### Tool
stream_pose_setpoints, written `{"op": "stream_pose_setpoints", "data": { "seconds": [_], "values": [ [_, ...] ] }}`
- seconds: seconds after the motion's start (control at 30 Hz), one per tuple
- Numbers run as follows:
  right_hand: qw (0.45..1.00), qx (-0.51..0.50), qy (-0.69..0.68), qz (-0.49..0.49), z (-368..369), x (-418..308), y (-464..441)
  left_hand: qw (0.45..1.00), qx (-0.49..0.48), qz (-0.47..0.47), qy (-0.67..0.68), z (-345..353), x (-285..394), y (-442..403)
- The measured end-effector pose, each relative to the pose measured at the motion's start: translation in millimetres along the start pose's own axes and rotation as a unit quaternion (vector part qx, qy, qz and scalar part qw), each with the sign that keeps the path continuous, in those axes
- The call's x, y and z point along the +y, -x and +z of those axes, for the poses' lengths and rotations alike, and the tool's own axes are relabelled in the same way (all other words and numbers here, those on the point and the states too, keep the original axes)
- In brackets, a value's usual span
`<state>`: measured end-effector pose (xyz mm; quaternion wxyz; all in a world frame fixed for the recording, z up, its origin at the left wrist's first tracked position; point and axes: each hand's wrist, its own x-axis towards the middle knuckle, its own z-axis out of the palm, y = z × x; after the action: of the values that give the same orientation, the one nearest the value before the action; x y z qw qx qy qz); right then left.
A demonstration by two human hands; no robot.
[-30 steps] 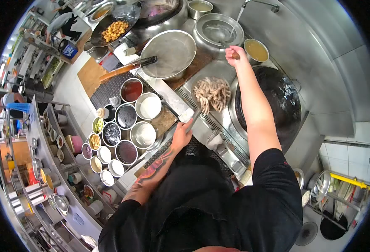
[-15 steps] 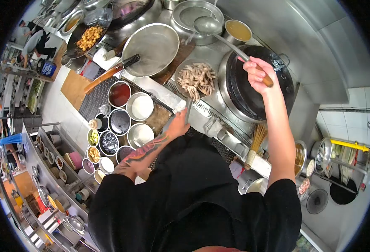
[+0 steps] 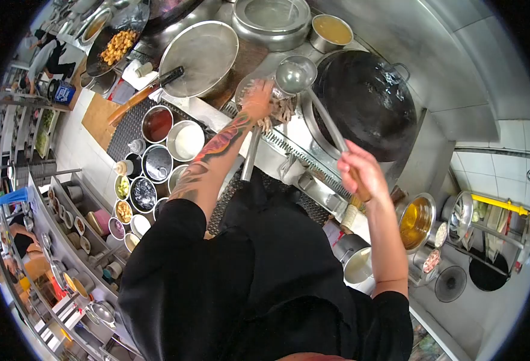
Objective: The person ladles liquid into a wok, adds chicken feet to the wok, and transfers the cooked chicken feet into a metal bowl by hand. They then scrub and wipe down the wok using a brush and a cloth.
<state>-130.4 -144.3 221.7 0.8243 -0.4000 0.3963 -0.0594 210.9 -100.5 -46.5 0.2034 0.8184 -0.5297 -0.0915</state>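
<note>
My left hand (image 3: 257, 101) lies over a pile of pale chicken feet (image 3: 284, 108) in a round strainer (image 3: 244, 84), its fingers spread and touching them. The strainer's metal handle (image 3: 251, 155) points back toward my body, free of my hand. My right hand (image 3: 363, 170) is closed around the wooden grip of a long ladle (image 3: 296, 74). The ladle's bowl hangs just beyond the chicken feet and seems to hold clear liquid. To its right, a large dark wok (image 3: 367, 102) sits on the stove with a wet, shiny inside.
Behind stand a steel pot (image 3: 271, 27) and a pot of yellowish broth (image 3: 331, 31). A wide steel pan (image 3: 199, 60) is at left, near a wok of browned pieces (image 3: 119, 48). Several seasoning containers (image 3: 158, 123) stand left of my arm. An oil bowl (image 3: 417, 221) is at right.
My left hand has let go of the strainer handle and moved forward onto the chicken feet. The ladle has come down from the rear pot toward the strainer, and my right hand has lowered.
</note>
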Motion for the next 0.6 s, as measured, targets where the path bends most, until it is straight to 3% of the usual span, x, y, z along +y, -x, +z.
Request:
{"op": "stream_pose_setpoints", "data": {
  "seconds": [0.13, 0.2, 0.3, 0.37, 0.4, 0.43, 0.5, 0.53, 0.6],
  "values": [
    [0.992, 0.010, 0.109, -0.054, 7.9, 31.5, 12.2, 0.993, -0.043, 0.086, -0.065, -26.5, 25.2, 5.0],
    [0.989, 0.013, 0.137, -0.061, 7.5, 45.3, 15.7, 0.997, 0.018, 0.061, 0.037, -21.5, 16.6, -3.0],
    [0.968, 0.070, 0.231, -0.072, -6.4, 73.0, 14.9, 0.994, 0.030, 0.102, 0.037, -26.9, 21.4, -1.7],
    [0.868, 0.067, 0.442, -0.218, -31.1, 89.5, 4.8, 0.995, 0.055, 0.067, 0.055, 0.1, 0.2, -12.3],
    [0.852, 0.062, 0.416, -0.312, -27.6, 89.3, -2.2, 0.994, 0.078, 0.033, 0.075, 1.5, -2.9, -14.6],
    [0.852, 0.061, 0.416, -0.312, -27.2, 85.2, -1.7, 0.994, 0.079, 0.032, 0.074, 3.2, -6.7, -15.5],
    [0.964, 0.059, 0.230, -0.119, -19.0, 67.6, 3.1, 0.985, 0.081, 0.137, 0.069, 2.0, -10.9, -16.1],
    [0.969, 0.050, 0.207, -0.126, -12.8, 60.6, -4.0, 0.985, 0.083, 0.137, 0.067, -3.1, -10.8, -15.2],
    [0.971, 0.042, 0.180, -0.148, 1.6, 44.8, -33.4, 0.981, 0.095, 0.006, 0.170, -13.8, -10.8, -14.0]
  ]
}}
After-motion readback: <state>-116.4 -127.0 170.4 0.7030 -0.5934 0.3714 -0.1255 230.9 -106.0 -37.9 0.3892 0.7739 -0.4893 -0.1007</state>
